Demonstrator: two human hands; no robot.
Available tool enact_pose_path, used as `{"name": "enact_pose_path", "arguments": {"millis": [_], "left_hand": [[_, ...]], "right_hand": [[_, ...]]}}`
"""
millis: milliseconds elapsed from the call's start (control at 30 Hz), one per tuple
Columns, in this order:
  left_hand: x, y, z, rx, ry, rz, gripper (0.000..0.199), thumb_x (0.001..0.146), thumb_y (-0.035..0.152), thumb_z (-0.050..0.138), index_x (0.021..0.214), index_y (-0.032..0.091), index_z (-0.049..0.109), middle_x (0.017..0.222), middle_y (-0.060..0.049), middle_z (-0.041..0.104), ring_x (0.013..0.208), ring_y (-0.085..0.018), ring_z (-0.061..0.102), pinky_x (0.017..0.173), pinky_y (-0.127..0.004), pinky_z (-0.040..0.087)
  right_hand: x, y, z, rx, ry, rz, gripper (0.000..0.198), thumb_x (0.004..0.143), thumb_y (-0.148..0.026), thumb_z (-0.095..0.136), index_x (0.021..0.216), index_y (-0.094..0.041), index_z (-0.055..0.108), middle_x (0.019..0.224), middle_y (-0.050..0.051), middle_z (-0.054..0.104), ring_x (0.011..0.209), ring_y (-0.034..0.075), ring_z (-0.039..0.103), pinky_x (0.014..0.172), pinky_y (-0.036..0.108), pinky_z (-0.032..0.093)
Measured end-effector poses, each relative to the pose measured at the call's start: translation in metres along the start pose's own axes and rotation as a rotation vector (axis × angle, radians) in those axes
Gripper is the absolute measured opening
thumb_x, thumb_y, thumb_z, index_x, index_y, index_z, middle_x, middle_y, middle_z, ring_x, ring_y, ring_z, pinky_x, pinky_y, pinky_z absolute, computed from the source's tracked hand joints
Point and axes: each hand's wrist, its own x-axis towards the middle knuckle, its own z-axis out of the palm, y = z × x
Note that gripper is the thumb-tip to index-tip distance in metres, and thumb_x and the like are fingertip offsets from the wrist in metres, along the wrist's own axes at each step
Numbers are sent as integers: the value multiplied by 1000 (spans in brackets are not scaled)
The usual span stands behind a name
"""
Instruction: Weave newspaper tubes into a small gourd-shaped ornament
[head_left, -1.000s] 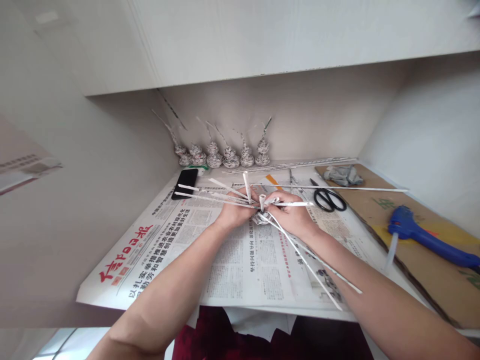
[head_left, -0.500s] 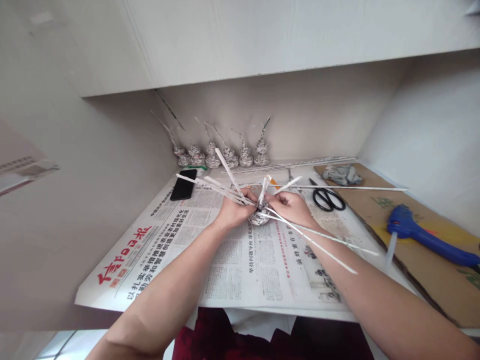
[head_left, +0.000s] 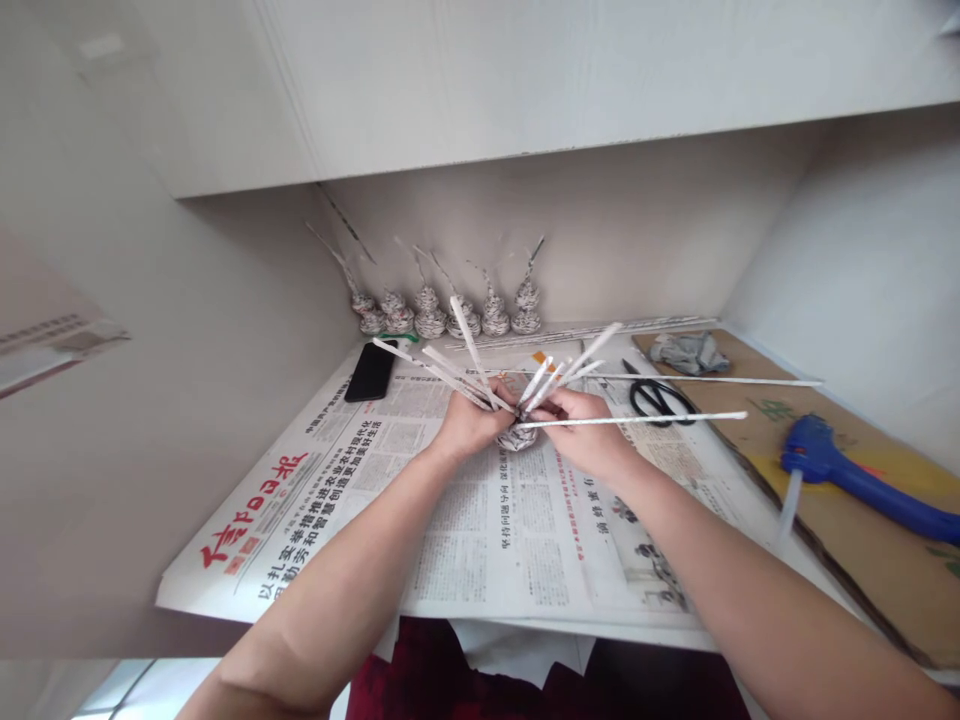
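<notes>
Between my hands is a small round woven paper base (head_left: 517,437), made of rolled newspaper, with several white paper strips (head_left: 466,335) fanning up and outward from it. My left hand (head_left: 474,422) is closed around its left side, the thumb near the top where the strips meet. On the other side my right hand (head_left: 576,420) is closed with its fingertips pinching at the strips by the base. One long paper strip (head_left: 645,420) runs out to the right across the right hand. The exact pinch point is partly hidden by the fingers.
Several gourd-shaped paper weavings (head_left: 495,315) line the back wall. A black phone (head_left: 370,372) lies at left on newspaper (head_left: 360,480). Black-handled scissors (head_left: 664,402), crumpled paper (head_left: 688,352), cardboard (head_left: 757,440) and a blue glue gun (head_left: 817,455) are at right. A shelf (head_left: 525,80) overhangs.
The strips that hung down to the right over my right forearm have been raised; one now lies nearly level and others stand up. My right hand has shifted slightly.
</notes>
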Motion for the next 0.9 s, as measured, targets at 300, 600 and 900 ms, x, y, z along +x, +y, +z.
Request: {"name": "enact_pose_path", "arguments": {"millis": [300,600,900], "left_hand": [[-1,4,3,27,12,-44,9,58,14,67,63,13,60,58,2,59,55,-9,52,53,-20,41],[0,0,2,11,-15,-38,8,62,13,65,70,13,63,62,1,63,56,-9,55,56,-20,43],[2,-8,-1,44,-51,39,8,65,16,65,73,13,64,66,0,65,60,-11,58,60,-21,46]], "right_hand": [[-3,-6,3,96,-78,-1,5,78,-24,65,80,-20,66,77,-1,67,70,14,61,65,25,44],[-2,2,6,-12,33,-11,8,80,-28,58,78,-22,54,68,-2,60,58,14,53,57,27,40],[5,11,12,329,42,264,16,73,-34,62,75,-23,51,61,-3,57,51,13,51,50,27,41]]}}
